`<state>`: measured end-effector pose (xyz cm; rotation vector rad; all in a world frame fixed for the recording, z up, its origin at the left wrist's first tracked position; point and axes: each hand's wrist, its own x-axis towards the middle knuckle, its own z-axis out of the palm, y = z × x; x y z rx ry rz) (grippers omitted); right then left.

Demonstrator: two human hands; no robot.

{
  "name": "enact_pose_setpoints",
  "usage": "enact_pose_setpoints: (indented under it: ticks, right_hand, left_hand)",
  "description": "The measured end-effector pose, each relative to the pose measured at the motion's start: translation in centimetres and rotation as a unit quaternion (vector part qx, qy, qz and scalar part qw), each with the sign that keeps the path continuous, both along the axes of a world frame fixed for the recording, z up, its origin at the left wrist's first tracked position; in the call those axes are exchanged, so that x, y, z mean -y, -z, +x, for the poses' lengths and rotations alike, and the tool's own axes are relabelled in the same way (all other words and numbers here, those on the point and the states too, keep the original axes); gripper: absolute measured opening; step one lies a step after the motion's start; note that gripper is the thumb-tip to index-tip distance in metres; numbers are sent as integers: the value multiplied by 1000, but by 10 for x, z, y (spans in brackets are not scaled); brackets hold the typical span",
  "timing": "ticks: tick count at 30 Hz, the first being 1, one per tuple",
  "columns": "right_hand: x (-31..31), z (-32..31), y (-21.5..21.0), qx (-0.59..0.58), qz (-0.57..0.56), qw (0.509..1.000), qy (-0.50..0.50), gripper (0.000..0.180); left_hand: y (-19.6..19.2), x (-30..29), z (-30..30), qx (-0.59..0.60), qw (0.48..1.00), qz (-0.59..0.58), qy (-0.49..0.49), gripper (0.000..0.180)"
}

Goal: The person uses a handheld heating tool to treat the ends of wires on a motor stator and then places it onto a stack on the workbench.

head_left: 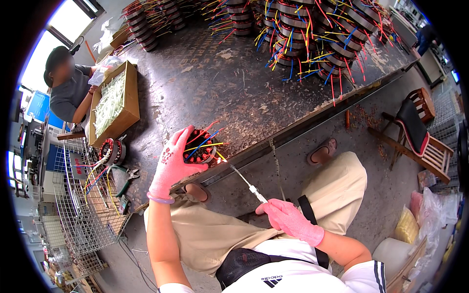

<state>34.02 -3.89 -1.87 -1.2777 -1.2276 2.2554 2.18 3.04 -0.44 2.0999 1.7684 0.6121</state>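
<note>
My left hand (171, 163), in a pink glove, grips a round motor stator (201, 149) at the near edge of the dark workbench (205, 83). Red, blue and yellow wires stick up out of the stator. My right hand (288, 217), also pink-gloved, holds a thin white tool (248, 183) by its handle above my lap. The tool's tip reaches toward the stator's right side, near a yellow wire.
Stacks of wired stators (312, 34) fill the bench's far side. A cardboard box of white sleeves (113, 100), another stator (113, 150) and pliers (128, 177) lie left. A wire basket (85, 215) stands at left, a person (66, 85) sits beyond, a wooden chair (420, 132) right.
</note>
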Motion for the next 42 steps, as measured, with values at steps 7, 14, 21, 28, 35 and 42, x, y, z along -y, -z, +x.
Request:
enact_pose_setpoints:
  ticks: [7, 14, 21, 28, 35, 42]
  right_hand:
    - [0, -1, -2, 0, -11, 1000, 6, 33]
    - [2, 1, 4, -12, -10, 1000, 12, 34]
    - [1, 0, 0, -5, 2, 1000, -1, 34]
    - [0, -1, -3, 12, -8, 1000, 0, 29]
    - [0, 0, -4, 9, -23, 1000, 6, 28]
    - [1, 2, -2, -1, -31, 999, 27, 29]
  left_hand:
    - [-1, 0, 1, 1, 1000, -3, -3, 98]
    - [-1, 0, 2, 3, 1000, -5, -5, 98]
    - [-1, 1, 2, 10, 1000, -10, -10, 99]
    - [-1, 0, 1, 8, 1000, -6, -4, 99]
    - [0, -1, 0, -1, 1000, 0, 1, 98]
    - [1, 2, 3, 17, 1000, -5, -17, 98]
